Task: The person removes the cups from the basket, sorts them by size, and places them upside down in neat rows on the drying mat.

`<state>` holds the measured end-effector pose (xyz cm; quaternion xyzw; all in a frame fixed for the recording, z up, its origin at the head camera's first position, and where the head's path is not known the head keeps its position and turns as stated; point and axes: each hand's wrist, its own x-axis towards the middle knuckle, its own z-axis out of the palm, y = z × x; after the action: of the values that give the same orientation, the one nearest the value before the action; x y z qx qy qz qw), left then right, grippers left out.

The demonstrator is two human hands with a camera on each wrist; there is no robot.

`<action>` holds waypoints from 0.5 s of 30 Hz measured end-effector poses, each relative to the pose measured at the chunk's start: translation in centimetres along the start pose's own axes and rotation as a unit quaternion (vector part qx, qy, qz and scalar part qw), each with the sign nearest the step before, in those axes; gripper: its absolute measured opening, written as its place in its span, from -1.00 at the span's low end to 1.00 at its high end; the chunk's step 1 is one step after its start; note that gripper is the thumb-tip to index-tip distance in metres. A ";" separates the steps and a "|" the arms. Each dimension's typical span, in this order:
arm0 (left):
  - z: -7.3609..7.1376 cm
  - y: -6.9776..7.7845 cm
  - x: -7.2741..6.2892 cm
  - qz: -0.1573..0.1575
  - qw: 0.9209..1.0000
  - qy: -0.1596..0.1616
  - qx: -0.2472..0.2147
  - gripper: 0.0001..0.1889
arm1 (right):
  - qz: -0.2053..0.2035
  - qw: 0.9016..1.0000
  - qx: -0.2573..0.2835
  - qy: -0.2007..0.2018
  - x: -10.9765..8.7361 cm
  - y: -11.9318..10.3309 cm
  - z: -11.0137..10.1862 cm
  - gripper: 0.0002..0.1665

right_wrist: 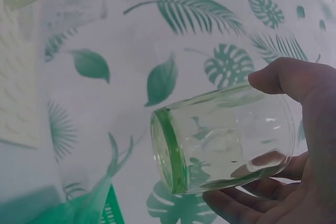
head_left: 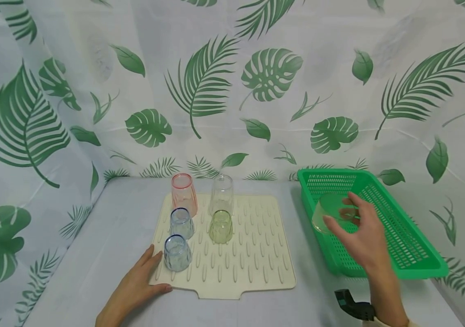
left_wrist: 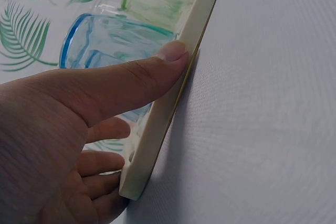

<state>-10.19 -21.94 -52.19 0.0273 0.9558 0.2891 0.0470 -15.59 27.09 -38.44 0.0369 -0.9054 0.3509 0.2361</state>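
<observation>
My right hand (head_left: 365, 236) holds a clear glass with a green rim (right_wrist: 226, 140) between thumb and fingers, above the near part of the green basket (head_left: 424, 268). In the right wrist view the glass lies tilted on its side, rim pointing away from the palm. My left hand (head_left: 136, 281) rests at the front left corner of a cream drying mat (head_left: 257, 254). Its thumb (left_wrist: 170, 51) touches the mat's front edge while the other fingers lie along the left edge. Nearest to it is a blue-rimmed glass (head_left: 177, 254) on the mat.
Behind that glass stand a second blue-rimmed glass (head_left: 182, 225) and a taller red-rimmed glass (head_left: 184, 195). To their right are a green glass (head_left: 221, 227) and a tall clear glass (head_left: 222, 193). A leaf-patterned curtain (head_left: 212, 150) hangs behind the table.
</observation>
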 end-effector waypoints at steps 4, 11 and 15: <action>0.0 0.0 0.0 0.007 1.000 0.007 0.003 0.08 | -0.024 1.000 0.012 0.000 -0.1 -0.9 0.6 -0.08; 0.0 0.1 0.0 0.010 1.000 0.007 0.003 0.08 | -0.060 0.998 0.025 -0.006 0.0 -2.4 1.7 -0.11; -0.2 0.1 0.0 0.012 1.000 0.000 0.002 0.08 | -0.070 0.997 0.036 -0.016 0.0 -3.1 2.4 -0.08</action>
<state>-10.20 -21.91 -51.98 0.0386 0.9561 0.2873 0.0440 -15.82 23.18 -38.04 0.1146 -0.8913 0.3648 0.2438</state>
